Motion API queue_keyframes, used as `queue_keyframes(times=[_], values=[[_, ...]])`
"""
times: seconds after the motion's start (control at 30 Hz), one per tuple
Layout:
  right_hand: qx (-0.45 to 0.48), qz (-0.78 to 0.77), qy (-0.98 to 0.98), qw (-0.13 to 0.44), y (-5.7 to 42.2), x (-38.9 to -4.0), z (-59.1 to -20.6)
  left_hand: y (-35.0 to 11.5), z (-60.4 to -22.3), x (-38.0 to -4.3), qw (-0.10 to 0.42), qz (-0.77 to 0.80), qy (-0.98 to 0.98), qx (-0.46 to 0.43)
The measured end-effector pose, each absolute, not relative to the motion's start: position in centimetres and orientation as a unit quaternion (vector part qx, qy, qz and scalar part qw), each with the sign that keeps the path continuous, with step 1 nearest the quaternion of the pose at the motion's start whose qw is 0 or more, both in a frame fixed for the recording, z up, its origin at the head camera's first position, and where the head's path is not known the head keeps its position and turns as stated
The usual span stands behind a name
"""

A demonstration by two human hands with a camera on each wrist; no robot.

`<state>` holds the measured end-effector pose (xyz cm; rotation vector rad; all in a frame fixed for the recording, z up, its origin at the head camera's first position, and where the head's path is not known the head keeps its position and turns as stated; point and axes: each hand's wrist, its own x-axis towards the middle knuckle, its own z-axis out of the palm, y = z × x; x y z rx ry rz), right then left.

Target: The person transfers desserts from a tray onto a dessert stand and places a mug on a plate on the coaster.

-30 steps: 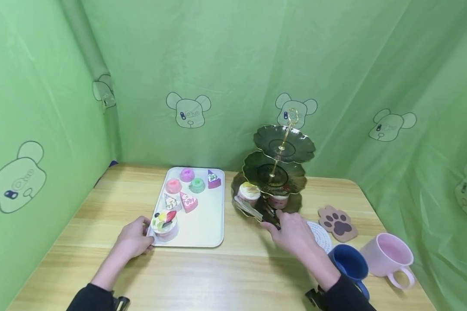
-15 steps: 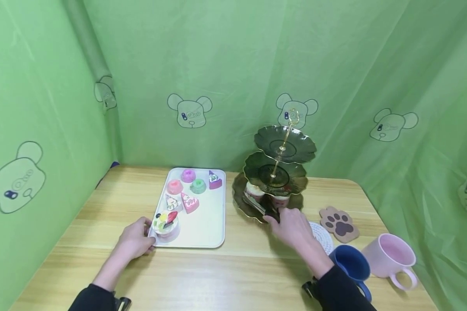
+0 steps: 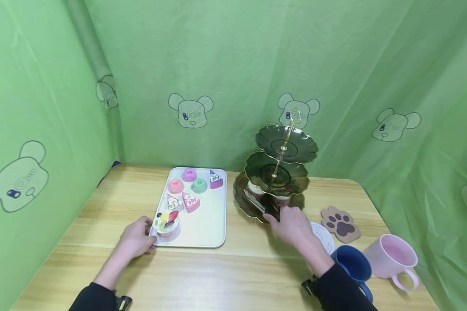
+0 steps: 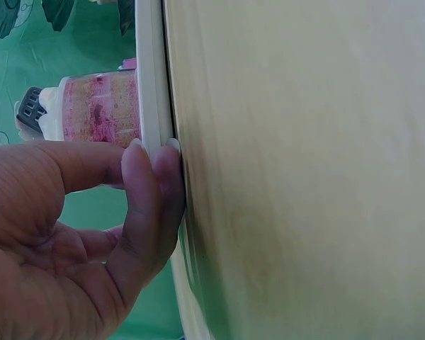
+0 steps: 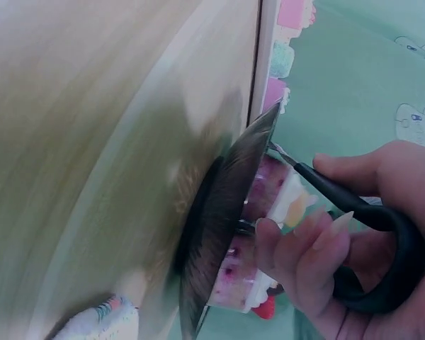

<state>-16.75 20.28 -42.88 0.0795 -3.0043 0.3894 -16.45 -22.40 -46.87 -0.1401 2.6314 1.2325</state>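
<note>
My right hand (image 3: 292, 224) grips black-handled tongs (image 5: 340, 191) low at the tiered stand's front. One metal tip lies on the outer side of a cake cup (image 5: 265, 188); the other reaches between that cup and a second one (image 5: 234, 273). Both cups rest on the bottom plate (image 5: 234, 198) of the three-tier stand, partly hidden under the middle plate (image 3: 276, 175) in the head view. My left hand (image 3: 136, 239) pinches the near left corner of the white tray (image 3: 202, 224), thumb over the rim and fingers outside it. Near that corner stands a fruit-topped cake cup (image 3: 166, 223).
Pink, purple and green ring cakes (image 3: 199, 185) and several cake slices (image 3: 190, 202) lie on the tray. Right of my right hand are a white coaster (image 3: 324, 237), a paw-shaped coaster (image 3: 341, 224), a blue mug (image 3: 352, 263) and a pink mug (image 3: 389, 257). A green curtain (image 3: 233, 65) encloses the table.
The cake cup at the tongs has shifted slightly right and back, further under the middle plate. My right hand and tongs moved the same way, mostly in the first half second. My left hand stays put.
</note>
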Motion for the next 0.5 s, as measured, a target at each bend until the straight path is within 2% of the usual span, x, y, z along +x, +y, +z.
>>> queue_keyframes(times=[0.3, 0.5], values=[[0.021, 0.111, -0.992, 0.057, 20.2, -12.2, -39.5, -22.4, -46.6, -16.5, 0.116, 0.419, 0.899, -0.045], [0.078, 0.126, -0.985, 0.085, 18.4, -10.0, -37.7, -22.4, -46.9, -16.4, 0.115, 0.417, 0.901, -0.045]])
